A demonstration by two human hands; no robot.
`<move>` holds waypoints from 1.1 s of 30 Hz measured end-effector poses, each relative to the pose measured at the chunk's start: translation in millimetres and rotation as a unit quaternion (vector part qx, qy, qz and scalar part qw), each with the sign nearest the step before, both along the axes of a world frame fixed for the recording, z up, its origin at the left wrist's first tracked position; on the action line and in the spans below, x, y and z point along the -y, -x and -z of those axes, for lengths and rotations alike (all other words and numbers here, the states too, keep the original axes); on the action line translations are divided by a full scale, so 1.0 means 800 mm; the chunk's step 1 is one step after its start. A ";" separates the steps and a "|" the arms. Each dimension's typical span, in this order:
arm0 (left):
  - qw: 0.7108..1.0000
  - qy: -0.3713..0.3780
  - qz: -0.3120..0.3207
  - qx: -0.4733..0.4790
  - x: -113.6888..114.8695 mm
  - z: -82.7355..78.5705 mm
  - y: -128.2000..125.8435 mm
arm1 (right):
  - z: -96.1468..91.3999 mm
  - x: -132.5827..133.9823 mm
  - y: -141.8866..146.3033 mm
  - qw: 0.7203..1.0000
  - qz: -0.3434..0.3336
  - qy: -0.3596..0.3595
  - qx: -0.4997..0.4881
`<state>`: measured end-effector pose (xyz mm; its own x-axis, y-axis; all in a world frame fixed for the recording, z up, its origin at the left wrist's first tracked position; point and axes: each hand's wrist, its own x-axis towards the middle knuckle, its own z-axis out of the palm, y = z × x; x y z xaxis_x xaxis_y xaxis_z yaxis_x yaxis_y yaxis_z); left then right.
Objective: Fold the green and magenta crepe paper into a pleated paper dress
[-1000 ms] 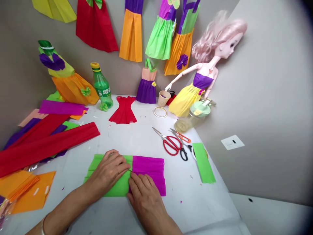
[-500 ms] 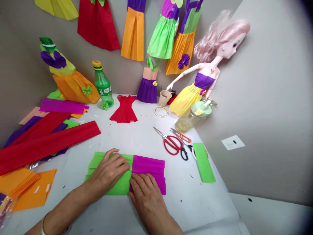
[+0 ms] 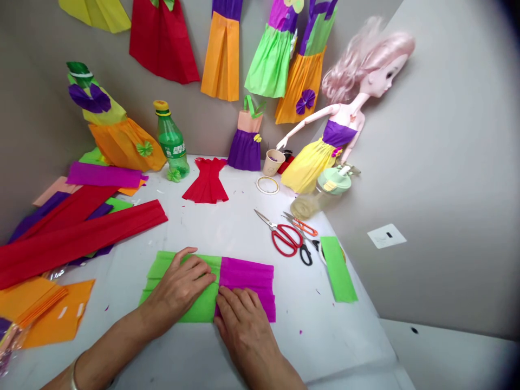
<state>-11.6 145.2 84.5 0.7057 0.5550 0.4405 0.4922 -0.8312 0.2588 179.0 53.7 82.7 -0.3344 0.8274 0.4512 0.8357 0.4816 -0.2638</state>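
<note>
A sheet of green crepe paper [image 3: 161, 266] lies on the white table, its right edge meeting a magenta crepe paper piece [image 3: 248, 273] along a straight line. My left hand [image 3: 182, 285] rests on the green piece, fingers stretched toward that line and the thumb side raised a little. With fingers lying flat, my right hand [image 3: 242, 319] presses on the magenta piece just right of the join. Neither hand grips anything. Whether the two pieces overlap or are stuck together, I cannot tell.
Red-handled scissors [image 3: 286, 238] lie beyond the papers, beside orange snips [image 3: 305, 226]. A green strip [image 3: 339, 271] covers a tape roll at right. Red crepe strips [image 3: 85, 244] are piled at left. A doll [image 3: 341, 130], green bottle [image 3: 173, 141] and small red dress [image 3: 208, 181] stand or lie behind.
</note>
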 end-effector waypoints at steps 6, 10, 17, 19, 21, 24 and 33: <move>1.000 0.001 -0.003 0.000 0.002 0.002 0.000 | 0.007 0.001 0.000 1.000 0.008 0.006 0.026; 1.000 0.001 -0.004 -0.026 0.005 -0.002 0.000 | 0.011 0.000 -0.001 0.999 0.009 0.008 0.047; 0.995 -0.030 -0.037 -0.085 0.048 0.016 0.002 | 0.013 -0.005 -0.002 0.999 -0.006 0.001 0.034; 0.993 -0.018 -0.041 -0.105 0.061 0.028 0.006 | 0.015 -0.007 -0.001 1.000 -0.012 -0.005 0.027; 0.993 -0.009 -0.048 -0.109 0.068 0.038 0.009 | 0.017 -0.010 -0.001 1.000 -0.019 -0.003 0.019; 0.994 0.001 -0.052 -0.092 0.069 0.045 0.012 | 0.016 -0.014 -0.001 0.999 -0.030 0.005 0.017; 0.994 0.052 -0.091 -0.017 0.034 0.030 0.041 | 0.008 -0.016 -0.005 0.998 -0.033 0.044 0.024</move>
